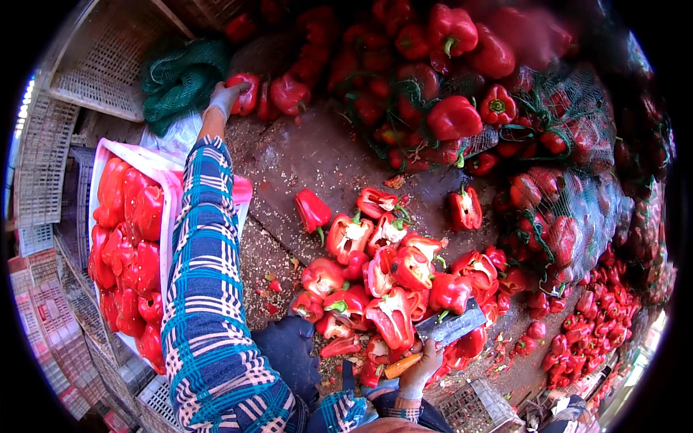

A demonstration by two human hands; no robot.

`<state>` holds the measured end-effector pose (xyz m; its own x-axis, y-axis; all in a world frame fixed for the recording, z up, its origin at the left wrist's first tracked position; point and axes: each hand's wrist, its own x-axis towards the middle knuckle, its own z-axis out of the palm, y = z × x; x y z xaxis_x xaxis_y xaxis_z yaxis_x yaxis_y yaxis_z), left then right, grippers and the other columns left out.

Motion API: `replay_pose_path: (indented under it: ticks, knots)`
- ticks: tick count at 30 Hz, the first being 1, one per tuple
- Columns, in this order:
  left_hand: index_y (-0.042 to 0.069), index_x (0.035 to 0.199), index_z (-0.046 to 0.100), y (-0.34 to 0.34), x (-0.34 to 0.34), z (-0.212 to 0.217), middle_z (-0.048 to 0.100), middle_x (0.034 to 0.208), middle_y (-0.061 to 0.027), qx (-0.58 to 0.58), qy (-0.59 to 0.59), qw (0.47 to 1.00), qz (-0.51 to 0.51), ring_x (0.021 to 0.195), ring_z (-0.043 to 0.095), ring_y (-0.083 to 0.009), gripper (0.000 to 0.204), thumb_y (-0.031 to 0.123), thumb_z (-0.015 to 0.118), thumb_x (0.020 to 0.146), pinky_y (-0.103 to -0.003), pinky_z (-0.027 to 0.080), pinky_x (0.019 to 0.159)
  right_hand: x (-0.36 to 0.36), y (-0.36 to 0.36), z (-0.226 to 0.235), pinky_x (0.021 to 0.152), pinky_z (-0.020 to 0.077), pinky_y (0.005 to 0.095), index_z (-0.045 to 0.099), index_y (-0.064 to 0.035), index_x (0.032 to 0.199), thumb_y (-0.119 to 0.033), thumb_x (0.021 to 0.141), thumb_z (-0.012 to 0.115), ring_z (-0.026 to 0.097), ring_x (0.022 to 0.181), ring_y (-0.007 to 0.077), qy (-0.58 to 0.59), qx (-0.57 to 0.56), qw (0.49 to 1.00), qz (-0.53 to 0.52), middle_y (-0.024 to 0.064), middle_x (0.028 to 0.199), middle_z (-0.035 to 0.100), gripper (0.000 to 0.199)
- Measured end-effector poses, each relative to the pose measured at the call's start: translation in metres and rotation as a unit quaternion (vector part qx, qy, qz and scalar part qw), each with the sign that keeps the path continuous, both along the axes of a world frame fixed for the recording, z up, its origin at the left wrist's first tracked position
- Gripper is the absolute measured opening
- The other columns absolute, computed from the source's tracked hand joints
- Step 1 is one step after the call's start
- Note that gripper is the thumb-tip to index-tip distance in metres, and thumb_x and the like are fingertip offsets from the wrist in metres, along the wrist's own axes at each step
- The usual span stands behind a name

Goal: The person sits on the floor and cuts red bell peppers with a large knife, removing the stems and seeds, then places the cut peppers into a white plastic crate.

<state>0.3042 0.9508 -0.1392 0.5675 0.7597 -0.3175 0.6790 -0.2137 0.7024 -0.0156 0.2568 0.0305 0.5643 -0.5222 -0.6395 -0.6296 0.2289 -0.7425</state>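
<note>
My left hand (226, 97), in a grey glove, reaches far forward and grips a whole red bell pepper (245, 92) at the edge of a big heap of whole peppers (404, 65). My right hand (422, 368) holds a cleaver by its orange handle (399, 366); the flat metal blade (451, 325) rests over a pile of cut pepper halves (390, 281) on the ground in front of me.
A pink-lined crate (170, 184) of cut red peppers stands at my left. Green net sacks (180, 76) and net bags of peppers (570, 216) lie around. White plastic crates (101, 58) stack at the far left. Seeds and scraps litter the concrete floor (310, 155).
</note>
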Motion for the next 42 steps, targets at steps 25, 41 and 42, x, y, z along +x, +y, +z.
replay_pose_path:
  ticks: [25,41,42]
  knots:
    - [0.005,0.148,0.043,-0.061,0.018,0.053,0.056,0.140,-0.0233,0.089,-0.060,0.978,-0.177,0.128,0.056,-0.0372,0.102,0.040,0.089,0.064,-0.041,0.046,0.108,-0.007,0.000,-0.016,0.043,0.0454,0.0302,0.053,-0.0067,0.092,-0.018,0.096,0.057,0.053,0.046,0.0172,-0.036,0.042,0.998,-0.005,0.0050,0.063,0.054,0.013]
    - [0.007,0.148,0.042,-0.101,0.041,0.076,0.059,0.136,-0.0250,0.188,0.040,0.964,-0.181,0.127,0.058,-0.0399,0.101,0.052,0.082,0.067,-0.044,0.046,0.107,-0.005,0.008,-0.016,0.046,0.0438,0.0281,0.055,-0.0059,0.085,-0.020,0.095,0.059,0.054,0.048,0.0156,-0.032,-0.016,0.999,-0.007,0.0045,0.062,0.056,0.018]
    - [0.006,0.146,0.044,-0.105,0.035,0.075,0.063,0.131,-0.0251,0.161,0.001,0.973,-0.167,0.124,0.060,-0.0375,0.096,0.045,0.084,0.068,-0.042,0.047,0.105,-0.004,0.009,-0.015,0.046,0.0443,0.0284,0.056,-0.0061,0.085,-0.021,0.095,0.059,0.054,0.048,0.0157,-0.035,-0.012,0.999,-0.009,0.0041,0.063,0.056,0.019]
